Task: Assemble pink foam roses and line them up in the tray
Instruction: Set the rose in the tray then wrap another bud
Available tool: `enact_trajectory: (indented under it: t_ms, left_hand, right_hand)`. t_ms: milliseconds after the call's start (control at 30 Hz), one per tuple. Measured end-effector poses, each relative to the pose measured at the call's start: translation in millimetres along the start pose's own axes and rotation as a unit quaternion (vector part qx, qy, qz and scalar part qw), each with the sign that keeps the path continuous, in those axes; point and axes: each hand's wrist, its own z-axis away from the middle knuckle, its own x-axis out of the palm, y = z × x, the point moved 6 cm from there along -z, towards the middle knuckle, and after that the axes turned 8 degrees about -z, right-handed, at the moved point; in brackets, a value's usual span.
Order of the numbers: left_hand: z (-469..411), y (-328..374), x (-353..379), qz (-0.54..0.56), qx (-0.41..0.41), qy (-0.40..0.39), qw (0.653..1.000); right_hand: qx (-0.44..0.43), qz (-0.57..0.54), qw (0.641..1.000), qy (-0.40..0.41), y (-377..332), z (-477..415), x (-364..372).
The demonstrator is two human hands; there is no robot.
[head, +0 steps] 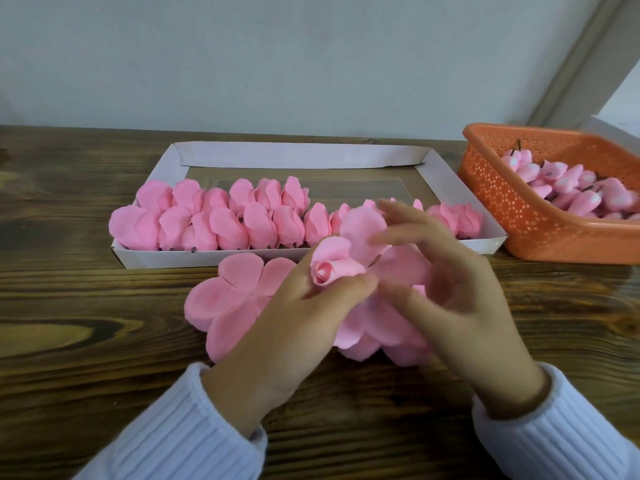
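Wooden table (pixel 86 306): left hand (pixel 298 323) pinches one rosebud (pixel 327 271); right hand (pixel 460 292), fingers spread, touches its petal (pixel 363 230); one tray (pixel 173 259) just beyond.

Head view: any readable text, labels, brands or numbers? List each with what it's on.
No readable text anywhere in this view.
White tray: plain card, no print.
Orange basket: perforation holes only, no label.
Rose bud held by the left hand, petals at the right hand: unmarked.
Table, wall: unmarked.
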Motion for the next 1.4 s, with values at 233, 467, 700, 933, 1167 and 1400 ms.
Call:
enact_trajectory:
  t_ms: [233, 467, 700, 933, 1167, 1400]
  left_hand:
    - [3, 10, 13, -0.027, 0.005, -0.078, 0.997]
    - [3, 1, 11, 0.024, -0.036, -0.056, 0.997]
    - [3, 3, 16, -0.011, -0.024, -0.091, 0.995]
    - [3, 2, 20, -0.025, 0.012, -0.125, 0.992]
    - [3, 2, 16, -0.089, 0.032, -0.106, 0.99]
    - [1, 7, 9, -0.081, 0.061, -0.038, 0.994]
  right_hand:
    - [0.156, -0.137, 0.972, 0.112, 22, 2, -10]
    - [0.098, -0.13, 0.979, 0.125, 15, 3, -14]
    - [-0.016, -0.027, 0.997, 0.075, -2, 3, -5]
    - [-0.055, 0.042, 0.991, 0.117, -5, 7, -11]
    - [-0.071, -0.016, 0.996, 0.055, -11, 6, -3]
    - [-0.059, -0.029, 0.993, 0.099, -7, 6, -11]
